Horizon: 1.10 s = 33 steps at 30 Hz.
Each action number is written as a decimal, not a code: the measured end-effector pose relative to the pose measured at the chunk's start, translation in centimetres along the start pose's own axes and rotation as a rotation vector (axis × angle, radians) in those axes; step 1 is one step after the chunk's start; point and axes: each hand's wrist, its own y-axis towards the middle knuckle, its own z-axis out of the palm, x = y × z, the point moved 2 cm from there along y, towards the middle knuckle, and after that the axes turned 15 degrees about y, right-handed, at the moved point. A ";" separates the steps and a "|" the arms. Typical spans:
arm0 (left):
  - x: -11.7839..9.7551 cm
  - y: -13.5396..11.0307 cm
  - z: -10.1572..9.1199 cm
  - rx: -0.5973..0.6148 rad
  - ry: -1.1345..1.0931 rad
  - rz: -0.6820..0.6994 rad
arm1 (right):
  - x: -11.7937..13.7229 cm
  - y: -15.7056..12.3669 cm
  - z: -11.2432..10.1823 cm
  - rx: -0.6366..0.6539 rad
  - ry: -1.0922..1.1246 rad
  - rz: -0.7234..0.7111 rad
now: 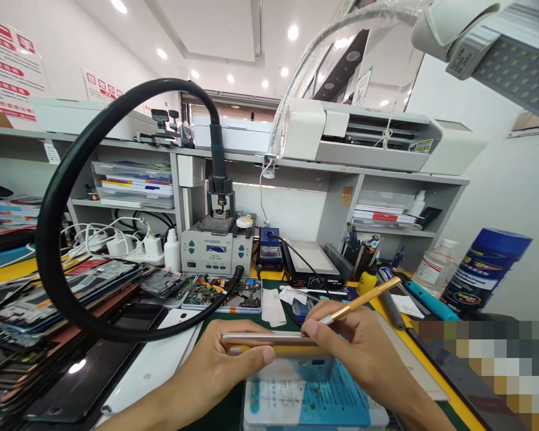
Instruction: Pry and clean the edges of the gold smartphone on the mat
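Observation:
My left hand (pixel 215 371) grips a thin gold phone (pixel 269 340) by its edge, thumb across the near side, holding it level above a blue-and-white pad (pixel 314 401). My right hand (pixel 363 350) pinches a gold-handled tool (pixel 363 301) like a pen. The tool's tip rests at the phone's far right edge, and its handle points up to the right.
A hot-air station (pixel 218 245) with a thick black hose (pixel 58 203) stands behind. Phones and screens (pixel 72 293) pile at the left, parts trays (pixel 224 293) sit centre. A black heating plate (pixel 312 263), bottles (pixel 435 266), a blue can (pixel 485 269) and a lamp (pixel 512 54) are on the right.

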 end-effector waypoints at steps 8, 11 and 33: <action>0.2 0.2 0.1 0.013 -0.027 0.001 | 0.0 0.0 0.0 -0.007 -0.012 0.009; 0.2 0.2 0.1 0.025 -0.036 -0.004 | 0.1 0.1 0.1 -0.011 -0.018 -0.011; 0.2 0.2 -0.2 0.010 0.029 -0.007 | -0.3 0.2 0.1 -0.027 -0.086 -0.019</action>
